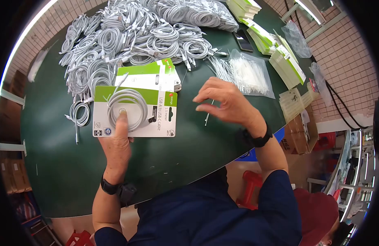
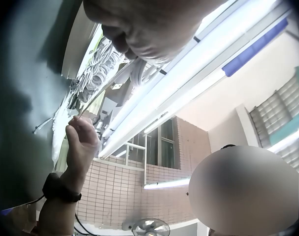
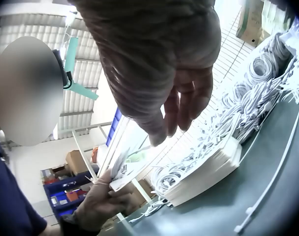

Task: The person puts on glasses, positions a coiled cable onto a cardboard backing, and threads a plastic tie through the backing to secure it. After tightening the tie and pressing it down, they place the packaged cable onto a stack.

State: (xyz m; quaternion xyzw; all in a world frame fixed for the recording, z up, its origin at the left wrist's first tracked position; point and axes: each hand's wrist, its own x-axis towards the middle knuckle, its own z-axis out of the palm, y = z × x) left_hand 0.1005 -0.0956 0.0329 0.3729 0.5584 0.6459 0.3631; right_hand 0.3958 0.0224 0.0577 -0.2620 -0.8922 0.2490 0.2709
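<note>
Gripping card (image 1: 101, 112), long axis left-right, left hand (image 1: 117, 147) thumb on coiled cable (image 1: 134, 95); right hand (image 1: 230, 104) fingers slack, empty.

Green table (image 1: 177, 164), cable coils (image 1: 132, 37) heaped

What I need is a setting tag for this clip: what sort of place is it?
Likely a cable packing workshop: heaped coiled white cables, a printed USB cable card, bagged cable ties.
</note>
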